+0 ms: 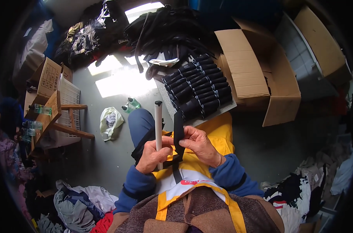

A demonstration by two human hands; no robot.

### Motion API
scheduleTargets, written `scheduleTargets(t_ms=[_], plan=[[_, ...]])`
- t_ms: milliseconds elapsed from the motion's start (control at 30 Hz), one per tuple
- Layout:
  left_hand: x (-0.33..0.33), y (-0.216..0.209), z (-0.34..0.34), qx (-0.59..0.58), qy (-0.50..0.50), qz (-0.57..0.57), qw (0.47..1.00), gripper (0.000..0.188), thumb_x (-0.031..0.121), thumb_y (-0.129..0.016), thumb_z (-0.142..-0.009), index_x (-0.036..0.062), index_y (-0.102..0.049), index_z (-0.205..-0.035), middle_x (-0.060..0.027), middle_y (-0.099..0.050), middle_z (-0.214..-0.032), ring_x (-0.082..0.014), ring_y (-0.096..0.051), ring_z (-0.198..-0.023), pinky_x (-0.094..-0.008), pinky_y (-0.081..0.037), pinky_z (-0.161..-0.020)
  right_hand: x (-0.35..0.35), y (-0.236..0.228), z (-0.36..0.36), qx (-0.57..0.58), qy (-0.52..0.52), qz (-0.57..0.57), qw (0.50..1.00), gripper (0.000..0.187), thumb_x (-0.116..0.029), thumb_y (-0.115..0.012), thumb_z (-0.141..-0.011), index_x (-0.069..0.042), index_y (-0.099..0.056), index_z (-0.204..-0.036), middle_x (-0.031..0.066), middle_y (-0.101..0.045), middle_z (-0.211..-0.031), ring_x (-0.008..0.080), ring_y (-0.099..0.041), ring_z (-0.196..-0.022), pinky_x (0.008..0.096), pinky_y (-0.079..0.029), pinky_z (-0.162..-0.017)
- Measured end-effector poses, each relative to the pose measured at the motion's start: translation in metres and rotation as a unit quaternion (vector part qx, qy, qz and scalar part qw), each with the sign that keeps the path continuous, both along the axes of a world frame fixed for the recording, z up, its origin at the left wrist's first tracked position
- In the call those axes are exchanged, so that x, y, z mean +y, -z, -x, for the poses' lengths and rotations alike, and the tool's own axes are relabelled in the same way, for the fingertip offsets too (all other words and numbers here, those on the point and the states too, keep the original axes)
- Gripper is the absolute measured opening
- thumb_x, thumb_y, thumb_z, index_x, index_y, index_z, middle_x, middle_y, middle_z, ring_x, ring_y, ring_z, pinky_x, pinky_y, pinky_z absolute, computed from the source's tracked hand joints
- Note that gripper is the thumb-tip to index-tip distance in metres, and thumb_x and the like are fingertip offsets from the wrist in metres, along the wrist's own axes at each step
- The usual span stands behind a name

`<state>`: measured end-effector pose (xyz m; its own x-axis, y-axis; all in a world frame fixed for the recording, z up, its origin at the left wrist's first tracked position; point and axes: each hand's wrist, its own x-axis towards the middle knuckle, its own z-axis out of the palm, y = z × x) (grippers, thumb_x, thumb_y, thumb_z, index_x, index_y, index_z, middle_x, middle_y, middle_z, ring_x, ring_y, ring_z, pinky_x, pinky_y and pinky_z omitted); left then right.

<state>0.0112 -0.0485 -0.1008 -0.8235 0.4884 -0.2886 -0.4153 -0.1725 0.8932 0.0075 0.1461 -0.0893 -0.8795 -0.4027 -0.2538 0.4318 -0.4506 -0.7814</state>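
Note:
My left hand [154,156] is closed around a slim white rod [158,124] with a black tip, held upright over my lap. In my right hand [201,146], thumb and fingers pinch a black fabric strap [178,128]. The strap stands up between the hands, and its lower part hangs toward my yellow and white apron [218,134]. My left fingertips reach close to the strap; whether they touch it I cannot tell. Just beyond my knees, rows of rolled black fabric bundles [200,87] with pale bands lie on a light grey board [227,108].
An open cardboard box [242,70] stands right of the bundles. Black garments [165,31] are heaped behind them. At left are a tilted wooden stool [54,116], a white plastic basket [69,95], green bottles [133,103] and a plastic bag [110,123]. Clothes piles [77,206] flank me.

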Motion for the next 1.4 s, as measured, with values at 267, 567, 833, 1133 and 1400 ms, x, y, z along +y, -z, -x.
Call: scheduleTargets(t_ms=[267, 567, 833, 1133, 1400], plan=[[0.028, -0.015, 0.014, 0.015, -0.13, -0.063, 0.989, 0.02, 0.008, -0.068, -0.077, -0.0013, -0.058, -0.092, -0.002, -0.054, -0.069, -0.0066, -0.046, -0.057, -0.0195, -0.036, -0.05, 0.015, 0.011, -0.005, 0.086, -0.075, -0.122, 0.986, 0.019, 0.0, -0.058, -0.084, -0.002, -0.054, -0.102, 0.0003, -0.058, -0.09, 0.0076, -0.055, -0.084, 0.0222, -0.046, -0.078], [0.055, -0.03, 0.011, 0.02, -0.207, -0.049, 0.977, 0.018, 0.003, -0.07, -0.076, 0.0022, -0.055, -0.087, -0.0027, -0.055, -0.067, -0.008, -0.048, -0.052, -0.021, -0.038, -0.047, 0.007, -0.013, 0.013, 0.155, -0.029, -0.114, 0.981, 0.016, 0.001, -0.06, -0.083, -0.003, -0.051, -0.096, -0.0005, -0.054, -0.087, 0.007, -0.054, -0.081, 0.0204, -0.046, -0.077], [0.062, -0.022, 0.013, -0.045, -0.252, -0.104, 0.961, 0.023, -0.001, -0.07, -0.076, 0.0033, -0.053, -0.091, -0.0029, -0.055, -0.067, -0.0083, -0.051, -0.053, -0.0206, -0.042, -0.048, 0.018, 0.011, 0.015, 0.055, 0.006, -0.003, 0.998, 0.016, -0.002, -0.063, -0.083, -0.003, -0.05, -0.092, -0.0044, -0.047, -0.08, 0.0031, -0.048, -0.075, 0.0183, -0.045, -0.067], [0.076, -0.022, 0.011, 0.033, -0.265, 0.042, 0.963, 0.016, 0.002, -0.07, -0.077, 0.0022, -0.055, -0.084, -0.0014, -0.055, -0.067, -0.0072, -0.05, -0.054, -0.0192, -0.04, -0.047, 0.02, 0.009, 0.019, 0.006, 0.042, 0.042, 0.998, 0.018, -0.002, -0.063, -0.084, -0.003, -0.052, -0.098, 0.0014, -0.056, -0.092, 0.0081, -0.057, -0.086, 0.0225, -0.049, -0.077], [0.08, -0.015, 0.013, 0.021, -0.263, -0.005, 0.965, 0.016, 0.006, -0.07, -0.078, 0.0021, -0.055, -0.08, -0.0013, -0.055, -0.066, -0.006, -0.047, -0.052, -0.0184, -0.037, -0.046, 0.03, 0.021, 0.018, 0.003, 0.005, 0.064, 0.998, 0.022, 0.0, -0.064, -0.082, -0.004, -0.053, -0.101, 0.0027, -0.058, -0.091, 0.0088, -0.058, -0.084, 0.023, -0.051, -0.077]])
